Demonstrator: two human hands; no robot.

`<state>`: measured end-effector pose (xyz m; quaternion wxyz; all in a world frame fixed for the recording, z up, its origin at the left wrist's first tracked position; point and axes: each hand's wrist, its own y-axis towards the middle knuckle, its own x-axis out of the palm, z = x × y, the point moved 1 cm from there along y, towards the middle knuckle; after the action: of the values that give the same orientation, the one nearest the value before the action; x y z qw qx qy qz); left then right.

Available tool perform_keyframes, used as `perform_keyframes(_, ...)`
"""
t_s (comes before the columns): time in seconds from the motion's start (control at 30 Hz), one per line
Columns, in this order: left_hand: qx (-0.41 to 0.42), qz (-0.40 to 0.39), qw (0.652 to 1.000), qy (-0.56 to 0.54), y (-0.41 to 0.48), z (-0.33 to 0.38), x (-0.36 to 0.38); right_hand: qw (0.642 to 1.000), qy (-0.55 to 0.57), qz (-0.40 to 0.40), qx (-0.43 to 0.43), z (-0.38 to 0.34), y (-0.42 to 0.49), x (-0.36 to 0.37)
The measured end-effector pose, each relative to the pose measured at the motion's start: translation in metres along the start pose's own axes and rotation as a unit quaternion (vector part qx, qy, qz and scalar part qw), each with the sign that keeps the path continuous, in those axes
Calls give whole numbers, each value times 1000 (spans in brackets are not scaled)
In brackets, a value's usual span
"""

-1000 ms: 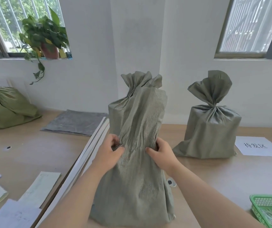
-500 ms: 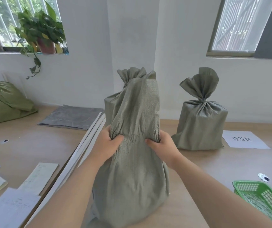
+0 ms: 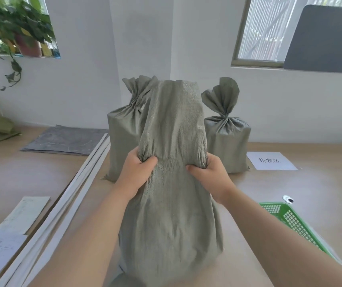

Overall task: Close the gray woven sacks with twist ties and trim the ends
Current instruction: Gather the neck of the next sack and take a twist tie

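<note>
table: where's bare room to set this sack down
Bare wood lies right, between the paper label, the green basket and the cinched sack. More lies left, between the gray mat, the white strips and the papers. Straight behind the held sack is crowded.

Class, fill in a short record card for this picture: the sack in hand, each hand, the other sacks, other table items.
Sack in hand: gray woven sack, upright on the table, no tie visible
Left hand: grips the neck's left side
Right hand: grips the neck's right side
Other sacks: rear left sack, rear right sack, necks gathered
Other items: green basket, paper sign
</note>
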<state>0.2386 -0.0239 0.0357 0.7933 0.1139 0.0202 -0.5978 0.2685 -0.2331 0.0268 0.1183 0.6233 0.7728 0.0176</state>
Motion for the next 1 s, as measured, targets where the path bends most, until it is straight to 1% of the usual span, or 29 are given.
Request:
perform_keyframes(0.23, -20, 10, 995, -92, -38, 20, 65, 999, 32, -13, 11, -3, -50, -73)
perform_keyframes(0.37, -11, -12, 995, -102, -58, 31, 108, 998, 51, -30, 23, 2, -75, -120)
perform_keyframes(0.57, -16, -12, 993, -116, -79, 41, 168, 997, 57, -45, 35, 6, -104, -190)
perform_keyframes(0.83, -21, -27, 991, -126, -103, 65, 230, 993, 103, -18, 57, 2, -129, -255)
perform_keyframes(1.0, -11, -83, 987, -136, -107, 63, 259, 992, 101, 3, 73, 10, -140, -266)
